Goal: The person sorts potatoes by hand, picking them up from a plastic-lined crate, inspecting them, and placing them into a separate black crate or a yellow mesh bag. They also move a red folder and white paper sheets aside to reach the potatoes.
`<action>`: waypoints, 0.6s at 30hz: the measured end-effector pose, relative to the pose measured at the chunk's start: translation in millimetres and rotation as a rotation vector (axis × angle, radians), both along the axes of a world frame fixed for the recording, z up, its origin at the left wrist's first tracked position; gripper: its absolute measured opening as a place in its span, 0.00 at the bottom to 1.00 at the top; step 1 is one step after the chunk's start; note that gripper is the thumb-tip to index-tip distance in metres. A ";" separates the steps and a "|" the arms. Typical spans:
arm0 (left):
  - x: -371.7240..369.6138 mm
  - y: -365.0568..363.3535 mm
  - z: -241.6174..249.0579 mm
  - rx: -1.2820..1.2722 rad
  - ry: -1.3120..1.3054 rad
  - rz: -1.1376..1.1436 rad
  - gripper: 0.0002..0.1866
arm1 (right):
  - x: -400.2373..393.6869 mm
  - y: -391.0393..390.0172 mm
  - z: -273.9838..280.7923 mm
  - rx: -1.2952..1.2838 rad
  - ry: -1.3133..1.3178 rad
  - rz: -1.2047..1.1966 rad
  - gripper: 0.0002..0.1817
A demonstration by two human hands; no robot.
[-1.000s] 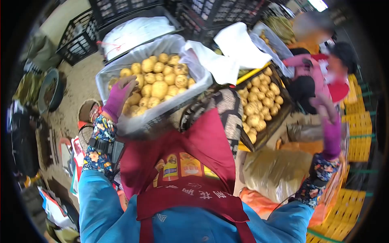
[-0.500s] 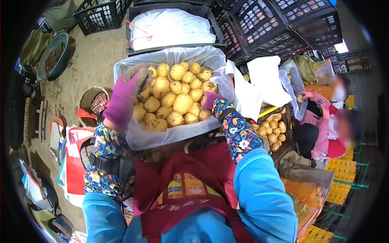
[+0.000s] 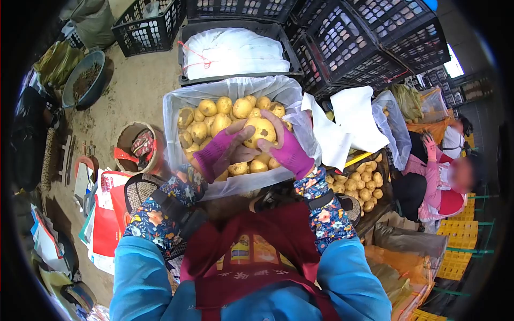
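Note:
A crate lined with translucent plastic (image 3: pixel 225 188) holds many yellow potatoes (image 3: pixel 220 124). Above them, a large potato with brown spots (image 3: pixel 260 132) is between both hands. My left hand (image 3: pixel 224 151), in a purple and grey glove, has its fingers against the potato's left side. My right hand (image 3: pixel 286 147), gloved the same way, curls its fingers round the potato's right side and top.
A black crate with a white plastic cover (image 3: pixel 235 51) stands behind, with stacked black crates (image 3: pixel 369 43) at the right. More potatoes (image 3: pixel 364 184) lie right of the lined crate. Co-workers in pink (image 3: pixel 428 171) sit farther right. A basket (image 3: pixel 140 147) stands left.
Both hands have come together over the crate and now hold a large potato between them. My left hand moved right from the crate's left side. The view has shifted slightly.

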State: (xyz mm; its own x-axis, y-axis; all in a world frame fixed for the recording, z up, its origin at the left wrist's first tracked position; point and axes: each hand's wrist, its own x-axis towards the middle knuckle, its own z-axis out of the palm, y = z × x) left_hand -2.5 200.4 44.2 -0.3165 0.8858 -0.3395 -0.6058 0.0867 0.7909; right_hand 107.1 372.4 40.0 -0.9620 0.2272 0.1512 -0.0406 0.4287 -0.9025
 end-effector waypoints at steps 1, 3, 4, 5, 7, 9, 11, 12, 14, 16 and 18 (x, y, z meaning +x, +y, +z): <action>0.4 0.6 -4.2 0.000 0.042 0.035 0.33 | 1.2 -4.5 3.3 0.118 -0.017 -0.081 0.34; -1.2 -0.5 -11.7 0.035 0.062 0.022 0.32 | 2.0 -14.3 -2.0 0.296 0.070 -0.212 0.25; -0.4 0.8 -3.1 0.052 0.069 0.016 0.32 | 4.4 -8.2 -9.6 0.333 0.078 -0.219 0.24; 0.7 -2.4 10.5 0.055 0.068 0.002 0.33 | 2.8 0.6 -19.3 0.371 0.090 -0.222 0.22; 5.9 -0.7 2.1 0.065 0.238 0.037 0.31 | 1.7 16.2 -35.1 0.212 -0.035 -0.265 0.19; 3.2 4.1 -11.9 0.115 0.224 0.100 0.32 | -7.7 13.3 -55.1 0.046 0.181 -0.394 0.19; -5.0 9.1 -26.8 0.166 0.554 0.166 0.33 | -6.3 6.1 -49.0 -0.104 0.125 -0.520 0.19; -8.2 10.1 -30.1 0.190 0.719 0.197 0.34 | -5.1 -2.1 -37.1 -0.155 0.070 -0.448 0.20; -7.1 6.5 -17.8 0.080 0.809 0.159 0.35 | -4.3 -9.8 -23.7 -0.158 -0.036 -0.348 0.20; -4.9 6.5 -14.1 0.085 0.770 0.139 0.34 | -3.7 -1.7 -26.2 0.032 -0.129 -0.321 0.22; -3.5 7.0 -15.3 0.197 0.602 0.142 0.33 | -1.9 7.5 -37.9 0.248 -0.107 -0.303 0.24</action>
State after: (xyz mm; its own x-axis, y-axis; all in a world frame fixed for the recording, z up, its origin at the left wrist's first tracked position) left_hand -6.0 207.5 28.9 -0.5194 0.8489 0.0982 -0.0460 -0.1426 0.9887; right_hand 105.2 379.9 2.2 -0.8703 0.4721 0.1400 0.2094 0.6122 -0.7625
